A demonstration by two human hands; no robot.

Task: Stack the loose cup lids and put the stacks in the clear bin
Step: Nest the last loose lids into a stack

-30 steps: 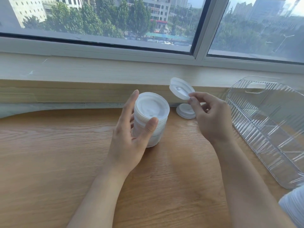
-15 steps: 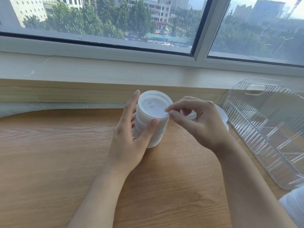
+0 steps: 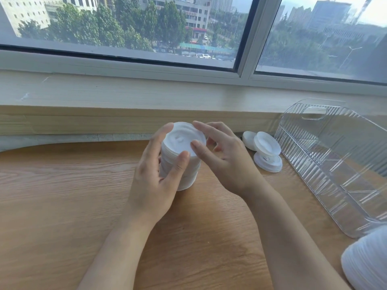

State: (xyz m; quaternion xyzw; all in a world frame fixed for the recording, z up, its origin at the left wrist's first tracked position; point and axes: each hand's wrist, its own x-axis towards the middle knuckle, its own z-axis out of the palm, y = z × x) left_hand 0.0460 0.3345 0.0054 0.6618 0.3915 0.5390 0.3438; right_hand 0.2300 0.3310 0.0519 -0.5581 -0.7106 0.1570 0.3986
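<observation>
The left hand curls around the stack of lids (light, thin, slippery plastic, best gripped round its sides) while the right hand, fingers spread, touches its top.

It looks like an upper-floor room in a city, an office or flat. A wooden desk sits against a pale window sill. Through the wide window across the top of the frame are trees, apartment blocks and parked cars below.
</observation>
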